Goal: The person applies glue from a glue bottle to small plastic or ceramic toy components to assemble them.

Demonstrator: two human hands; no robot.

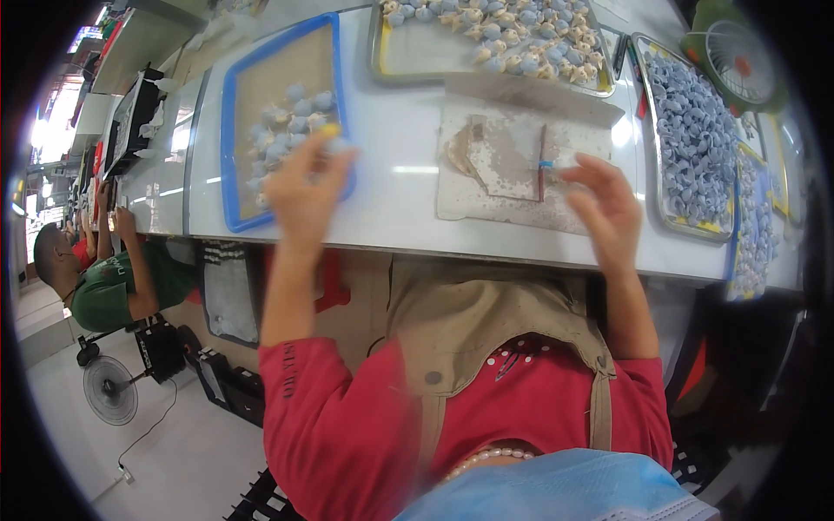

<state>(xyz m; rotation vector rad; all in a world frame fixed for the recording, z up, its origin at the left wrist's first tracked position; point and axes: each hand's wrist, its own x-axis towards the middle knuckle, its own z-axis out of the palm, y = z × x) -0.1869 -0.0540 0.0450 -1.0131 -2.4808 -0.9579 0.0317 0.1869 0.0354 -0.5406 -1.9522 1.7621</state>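
My left hand (304, 187), blurred by motion, is over the right side of a blue-rimmed tray (230, 143). Its fingers are closed on a small blue-grey figure (336, 146) with a yellow part on top; the blur hides its details. Several blue-grey and cream figures (282, 139) lie in that tray. My right hand (605, 204) is raised beside a stained pale board (569, 139), its thumb and curved fingers apart, with nothing visible between them. Close to its fingertips, a thin brown stick (542, 178) with a bright blue band rests on the board.
A metal tray (408, 65) of blue-and-cream figures stands at the back. To the right are a tray of blue-grey pieces (691, 130), another yellow-edged tray (751, 226) and a green fan (738, 61). A person in green (130, 282) sits left, near a floor fan (110, 391).
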